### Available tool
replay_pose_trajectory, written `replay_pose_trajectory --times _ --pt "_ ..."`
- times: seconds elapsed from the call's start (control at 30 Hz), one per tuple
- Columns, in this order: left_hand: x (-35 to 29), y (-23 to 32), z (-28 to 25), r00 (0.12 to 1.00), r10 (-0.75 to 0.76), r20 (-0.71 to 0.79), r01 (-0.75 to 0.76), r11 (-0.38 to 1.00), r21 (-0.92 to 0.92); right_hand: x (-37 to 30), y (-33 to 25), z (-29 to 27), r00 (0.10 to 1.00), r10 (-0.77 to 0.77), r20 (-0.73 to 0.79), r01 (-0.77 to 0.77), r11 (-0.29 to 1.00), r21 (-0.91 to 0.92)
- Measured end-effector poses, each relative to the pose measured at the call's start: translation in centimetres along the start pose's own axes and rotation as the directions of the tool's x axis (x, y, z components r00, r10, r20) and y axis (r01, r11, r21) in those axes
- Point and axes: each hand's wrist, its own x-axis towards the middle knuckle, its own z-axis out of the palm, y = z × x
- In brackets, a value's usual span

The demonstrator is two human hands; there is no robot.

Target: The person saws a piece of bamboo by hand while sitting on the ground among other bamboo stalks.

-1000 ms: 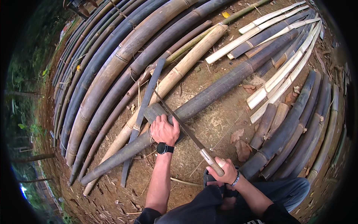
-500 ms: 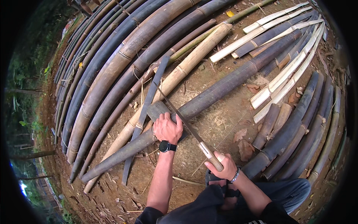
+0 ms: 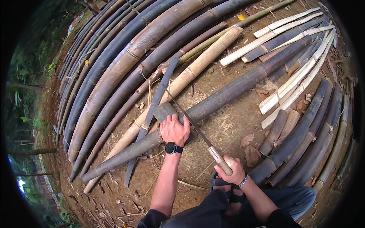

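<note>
While the saw (image 3: 195, 127) was held slantwise across the dark pole (image 3: 228, 90), only a slight shift was made: over the last second the blade was slid a little away from the body and then drawn back by a smaller amount. From this, a short sawing stroke was judged to be under way, with the work in its cutting stage. The pole was not yet parted; it was seen as one line on either side of the blade. How deeply the teeth had bitten could not be told, since the contact was too small to make out.

The handle (image 3: 221, 161) was gripped by the right hand (image 3: 232, 170), its fingers wrapped closely around the wood. The pole was pressed down from above by the left hand (image 3: 175, 130), set just beside the blade, with the thumb pointed toward it; whether the fingers were closed around the pole could not be told, as their tips were hidden. That hand's place was left unchanged, so the pole was apparently kept steady. Beneath the pole a dark block (image 3: 165, 110) was partly seen. More of a sandal (image 3: 220, 184) was brought into sight as the whole view was shifted slightly.
</note>
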Motion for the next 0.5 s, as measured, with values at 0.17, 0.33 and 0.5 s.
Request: replay_pose_trajectory --times 0.17,0.33,0.5 --pt "-0.3 0.1 0.0 0.999 0.034 -0.033 -0.035 0.998 -0.057 -1.8 -0.2 -0.2 0.991 -0.116 -0.071 0.115 0.993 -0.022" --pt "-0.2 -0.4 -0.2 1.0 0.012 -0.015 -0.013 0.996 -0.084 0.2 -0.1 0.5 0.995 -0.079 -0.06 0.078 0.997 -0.01" --pt "-0.5 -0.1 -0.5 0.999 0.02 -0.025 -0.022 0.996 -0.083 -1.6 -0.1 0.3 0.991 -0.118 -0.064 0.113 0.991 -0.072"
